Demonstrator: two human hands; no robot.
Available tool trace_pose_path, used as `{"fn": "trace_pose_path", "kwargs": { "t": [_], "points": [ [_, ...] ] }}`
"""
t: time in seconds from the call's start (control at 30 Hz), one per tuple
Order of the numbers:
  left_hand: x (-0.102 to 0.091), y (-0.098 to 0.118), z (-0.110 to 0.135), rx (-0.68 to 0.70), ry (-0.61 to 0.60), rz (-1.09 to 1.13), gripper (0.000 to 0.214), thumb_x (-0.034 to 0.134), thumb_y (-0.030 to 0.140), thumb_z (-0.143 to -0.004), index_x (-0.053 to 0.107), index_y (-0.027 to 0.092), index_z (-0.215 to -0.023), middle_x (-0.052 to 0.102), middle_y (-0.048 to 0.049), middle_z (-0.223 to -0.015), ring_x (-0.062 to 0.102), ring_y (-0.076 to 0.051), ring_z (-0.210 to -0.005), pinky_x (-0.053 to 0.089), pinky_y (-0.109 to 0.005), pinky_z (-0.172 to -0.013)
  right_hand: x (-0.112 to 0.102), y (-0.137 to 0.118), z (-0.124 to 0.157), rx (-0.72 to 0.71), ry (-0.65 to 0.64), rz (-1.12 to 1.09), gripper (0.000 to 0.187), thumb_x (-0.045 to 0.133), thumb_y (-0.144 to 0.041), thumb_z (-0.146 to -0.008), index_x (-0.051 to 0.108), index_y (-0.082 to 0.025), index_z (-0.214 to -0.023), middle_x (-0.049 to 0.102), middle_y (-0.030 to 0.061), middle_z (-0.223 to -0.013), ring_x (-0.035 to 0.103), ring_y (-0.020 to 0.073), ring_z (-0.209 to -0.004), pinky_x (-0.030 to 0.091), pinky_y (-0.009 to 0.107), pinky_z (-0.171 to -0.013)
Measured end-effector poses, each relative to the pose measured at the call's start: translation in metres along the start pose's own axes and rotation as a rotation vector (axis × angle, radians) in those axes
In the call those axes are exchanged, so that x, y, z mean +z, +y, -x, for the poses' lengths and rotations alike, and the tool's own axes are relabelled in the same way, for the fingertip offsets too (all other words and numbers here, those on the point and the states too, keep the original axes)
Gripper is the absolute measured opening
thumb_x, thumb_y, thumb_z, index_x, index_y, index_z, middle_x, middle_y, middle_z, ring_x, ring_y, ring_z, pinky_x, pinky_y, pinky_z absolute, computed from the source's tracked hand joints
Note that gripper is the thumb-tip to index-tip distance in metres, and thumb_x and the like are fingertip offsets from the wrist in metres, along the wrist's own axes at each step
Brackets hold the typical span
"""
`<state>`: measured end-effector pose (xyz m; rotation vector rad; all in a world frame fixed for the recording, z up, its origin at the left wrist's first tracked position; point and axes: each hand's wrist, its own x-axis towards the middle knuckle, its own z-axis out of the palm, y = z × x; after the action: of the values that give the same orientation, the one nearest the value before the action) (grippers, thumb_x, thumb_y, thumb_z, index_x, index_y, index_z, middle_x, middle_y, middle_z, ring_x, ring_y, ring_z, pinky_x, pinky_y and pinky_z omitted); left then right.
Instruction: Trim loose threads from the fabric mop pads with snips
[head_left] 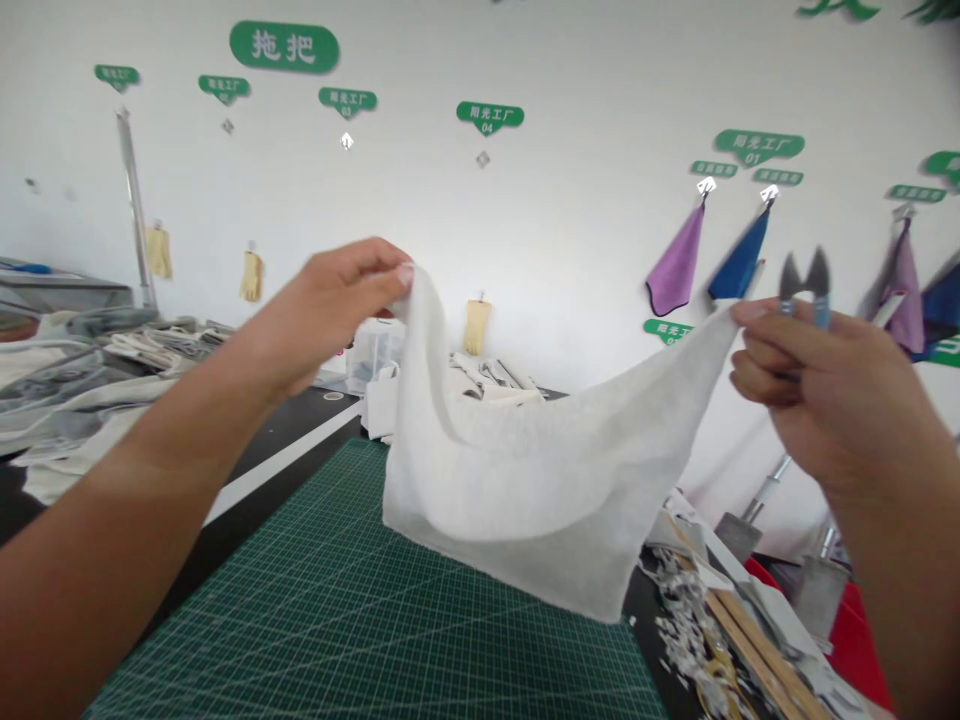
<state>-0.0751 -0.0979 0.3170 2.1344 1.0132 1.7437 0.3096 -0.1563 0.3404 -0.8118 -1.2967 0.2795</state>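
A white cloth hangs in the air between my two hands, sagging in the middle above a green cutting mat. My left hand pinches its upper left corner between thumb and fingers. The upper right corner is gripped by my right hand. That same hand also carries small thread snips, their two blades pointing up and spread apart. The lower edge of the cloth hangs free, close over the mat.
Grey and white fabric pieces are heaped on the left. At the right edge lie wooden strips and white scraps. A clear plastic box stands behind the mat. Purple and blue cloths hang on the wall.
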Motion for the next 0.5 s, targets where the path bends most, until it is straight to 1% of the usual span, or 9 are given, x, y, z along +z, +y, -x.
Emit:
{"fn": "trace_pose_path", "kwargs": {
  "t": [0.07,0.1,0.17,0.23,0.27,0.3,0.37,0.43,0.5],
  "points": [
    [0.025,0.015,0.016,0.037,-0.178,0.071,0.019,0.06,0.042,-0.09,0.07,0.027,-0.094,0.07,-0.0029,-0.094,0.065,-0.019,-0.089,0.051,-0.033,-0.082,0.028,-0.001,0.024,0.084,-0.148,-0.023,0.015,0.079,-0.022,-0.079,0.065,-0.017,-0.076,0.026,-0.0078,-0.057,0.02,0.0037,-0.044,0.007,0.028,-0.042],
    [0.037,0.021,0.023,0.059,-0.245,0.105,0.018,0.063,0.044,-0.087,0.07,0.028,-0.09,0.069,-0.0027,-0.09,0.064,-0.02,-0.087,0.052,-0.033,-0.079,0.041,0.0,0.035,0.11,-0.206,-0.017,0.015,0.077,-0.026,-0.081,0.066,-0.017,-0.079,0.027,-0.0077,-0.056,0.02,0.004,-0.044,0.008,0.027,-0.042],
    [0.057,0.03,0.036,0.089,-0.435,0.186,0.02,0.065,0.047,-0.085,0.071,0.028,-0.087,0.068,-0.0027,-0.085,0.063,-0.02,-0.082,0.05,-0.031,-0.074,0.062,0.004,0.054,0.155,-0.333,0.013,0.018,0.074,-0.035,-0.085,0.066,-0.019,-0.082,0.028,-0.0075,-0.055,0.022,0.005,-0.045,0.011,0.025,-0.042],
    [0.073,0.034,0.045,0.102,-0.636,0.275,0.023,0.062,0.047,-0.087,0.07,0.026,-0.087,0.067,-0.0027,-0.083,0.061,-0.018,-0.077,0.048,-0.03,-0.069,0.077,0.008,0.069,0.189,-0.418,0.042,0.023,0.073,-0.041,-0.085,0.065,-0.019,-0.084,0.031,-0.0073,-0.055,0.024,0.0057,-0.046,0.014,0.023,-0.041],
    [0.079,0.034,0.048,0.102,-0.711,0.312,0.024,0.06,0.046,-0.089,0.069,0.024,-0.087,0.066,-0.0026,-0.082,0.059,-0.017,-0.074,0.047,-0.029,-0.068,0.082,0.011,0.075,0.203,-0.434,0.046,0.026,0.073,-0.044,-0.085,0.065,-0.019,-0.085,0.033,-0.0071,-0.055,0.024,0.0058,-0.046,0.016,0.022,-0.041],
    [0.083,0.033,0.05,0.095,-0.752,0.34,0.024,0.058,0.045,-0.09,0.068,0.023,-0.087,0.065,-0.0023,-0.081,0.058,-0.017,-0.073,0.045,-0.029,-0.067,0.086,0.013,0.079,0.218,-0.434,0.042,0.027,0.072,-0.045,-0.085,0.064,-0.019,-0.087,0.033,-0.0071,-0.056,0.025,0.0059,-0.047,0.017,0.022,-0.041],
    [0.089,0.028,0.051,0.07,-0.729,0.367,0.024,0.058,0.043,-0.09,0.067,0.022,-0.085,0.063,-0.0019,-0.08,0.056,-0.016,-0.072,0.043,-0.028,-0.066,0.089,0.019,0.085,0.251,-0.397,0.005,0.029,0.071,-0.045,-0.086,0.064,-0.019,-0.096,0.031,-0.0082,-0.056,0.024,0.006,-0.046,0.016,0.021,-0.041],
    [0.092,0.022,0.05,0.02,-0.609,0.369,0.024,0.058,0.044,-0.09,0.067,0.021,-0.085,0.064,-0.0021,-0.082,0.056,-0.016,-0.074,0.043,-0.029,-0.068,0.088,0.026,0.09,0.297,-0.371,-0.057,0.031,0.07,-0.044,-0.086,0.062,-0.02,-0.103,0.025,-0.0098,-0.055,0.019,0.0062,-0.046,0.013,0.021,-0.041],
    [0.095,0.014,0.048,-0.045,-0.453,0.377,0.026,0.058,0.045,-0.09,0.067,0.022,-0.086,0.066,-0.0027,-0.086,0.057,-0.017,-0.078,0.044,-0.03,-0.071,0.086,0.034,0.097,0.376,-0.422,-0.139,0.03,0.069,-0.045,-0.088,0.059,-0.02,-0.099,0.02,-0.0102,-0.057,0.014,0.0063,-0.047,0.01,0.022,-0.042]
  ]
}}
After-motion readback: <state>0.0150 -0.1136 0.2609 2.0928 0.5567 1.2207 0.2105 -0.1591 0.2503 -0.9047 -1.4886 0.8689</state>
